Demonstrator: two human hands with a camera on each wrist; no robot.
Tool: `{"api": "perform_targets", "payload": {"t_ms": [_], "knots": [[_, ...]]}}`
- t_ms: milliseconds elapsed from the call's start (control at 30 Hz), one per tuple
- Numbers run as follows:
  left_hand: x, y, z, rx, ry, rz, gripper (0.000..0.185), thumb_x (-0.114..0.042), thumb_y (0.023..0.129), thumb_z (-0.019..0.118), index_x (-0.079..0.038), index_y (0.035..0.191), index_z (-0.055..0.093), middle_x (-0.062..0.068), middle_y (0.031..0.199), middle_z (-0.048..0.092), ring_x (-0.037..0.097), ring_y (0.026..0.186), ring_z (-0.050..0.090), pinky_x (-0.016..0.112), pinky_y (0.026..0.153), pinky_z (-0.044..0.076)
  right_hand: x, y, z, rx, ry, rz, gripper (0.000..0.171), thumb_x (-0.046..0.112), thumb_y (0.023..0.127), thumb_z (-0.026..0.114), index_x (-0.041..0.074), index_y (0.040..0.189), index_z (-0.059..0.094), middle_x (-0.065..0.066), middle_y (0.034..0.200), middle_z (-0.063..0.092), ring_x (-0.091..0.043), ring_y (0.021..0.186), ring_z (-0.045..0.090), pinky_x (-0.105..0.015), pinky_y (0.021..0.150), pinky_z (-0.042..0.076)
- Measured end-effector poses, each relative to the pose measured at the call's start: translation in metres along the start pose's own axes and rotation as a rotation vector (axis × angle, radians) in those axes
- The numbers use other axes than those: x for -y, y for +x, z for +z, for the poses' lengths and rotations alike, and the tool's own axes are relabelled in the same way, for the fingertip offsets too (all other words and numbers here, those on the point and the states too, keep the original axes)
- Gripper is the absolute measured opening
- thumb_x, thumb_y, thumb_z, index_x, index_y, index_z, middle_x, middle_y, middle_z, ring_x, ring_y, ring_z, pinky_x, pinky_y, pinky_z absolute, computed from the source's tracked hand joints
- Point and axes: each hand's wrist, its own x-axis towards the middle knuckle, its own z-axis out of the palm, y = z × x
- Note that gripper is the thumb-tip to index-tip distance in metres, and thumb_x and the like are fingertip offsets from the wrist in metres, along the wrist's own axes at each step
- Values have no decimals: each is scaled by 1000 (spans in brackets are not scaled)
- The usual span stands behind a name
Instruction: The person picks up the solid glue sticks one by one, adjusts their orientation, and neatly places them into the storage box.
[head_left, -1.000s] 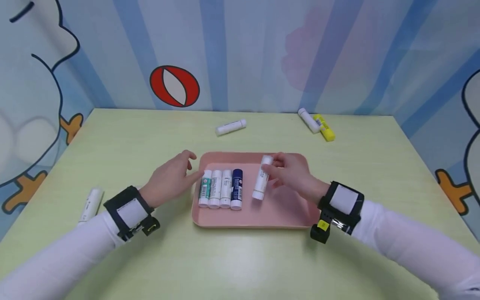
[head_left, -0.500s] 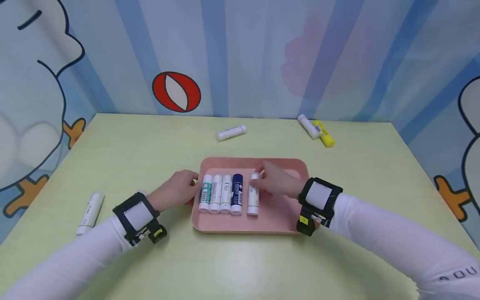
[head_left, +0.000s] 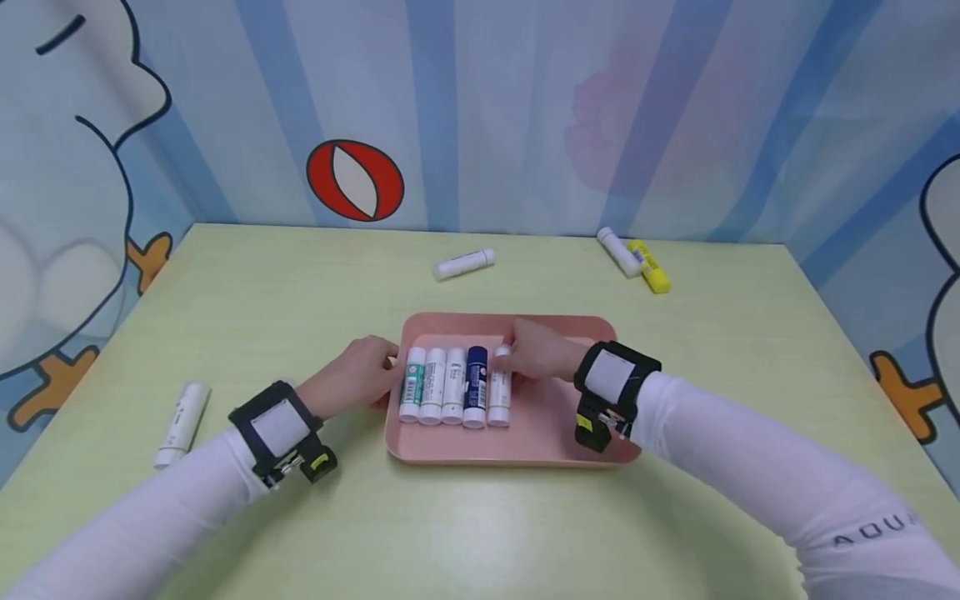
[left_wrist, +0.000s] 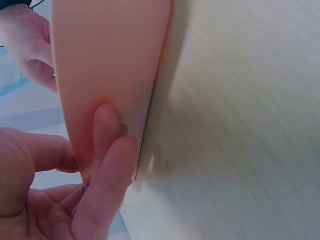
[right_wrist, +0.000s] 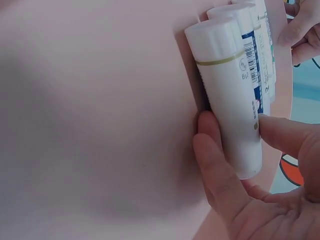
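Observation:
My right hand (head_left: 542,350) pinches a white glue stick (head_left: 499,402) between thumb and fingers, at the right end of a row in the pink tray (head_left: 562,433). Left of it lie a dark blue glue stick (head_left: 475,390), two white ones and one with a green label (head_left: 412,385), side by side. The right wrist view shows the held glue stick (right_wrist: 227,95) lying along the row. My left hand (head_left: 351,379) grips the tray's left edge; in the left wrist view its fingers (left_wrist: 107,185) lie against the outer wall, thumb at the rim.
Behind the tray lies a white glue stick (head_left: 463,263). At the back right, another white one (head_left: 618,252) touches a yellow one (head_left: 649,267). A further white glue stick (head_left: 182,423) lies near my left forearm. A patterned backdrop (head_left: 510,108) stands along the table's far edge.
My right hand has lowered the white glue stick into the tray and moved it left, up to the blue one. My left hand has come down onto the tray's left edge.

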Motion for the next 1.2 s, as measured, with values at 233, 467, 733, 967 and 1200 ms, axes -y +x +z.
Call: {"api": "perform_targets", "payload": {"t_ms": [233,467,733,967,1200], "knots": [[0,-1,-1,5,7,3,21,-12,100,51,3,108,64,9,72,62,18,57,57,25,52,44,5,3,3,9,-25,2,29,22,93,68,3,105,50,-10,92,64,-19,72,64,-29,64,53],[-1,0,-1,5,25,1,22,-13,100,51,2,106,65,9,72,62,18,58,58,25,52,46,6,6,3,19,-49,3,32,23,93,68,2,107,50,-9,90,63,-19,71,64,-28,64,52],[-1,1,-1,12,16,0,22,-12,100,50,3,108,65,9,73,63,18,59,59,25,53,47,6,5,1,12,-77,-1,32,26,95,65,0,110,54,-9,86,65,-18,71,65,-28,65,52],[-1,1,-1,13,10,1,22,-12,100,51,4,108,65,9,74,64,17,58,60,25,53,47,5,0,-7,38,-36,-3,32,27,97,61,0,112,53,-9,84,66,-19,74,65,-30,70,52],[-1,2,-1,-12,-20,4,22,-5,95,56,6,112,65,8,72,65,16,56,59,25,51,47,-8,-5,-33,73,98,-101,42,26,100,56,-4,128,45,-17,102,64,-23,87,67,-33,80,54]]}}
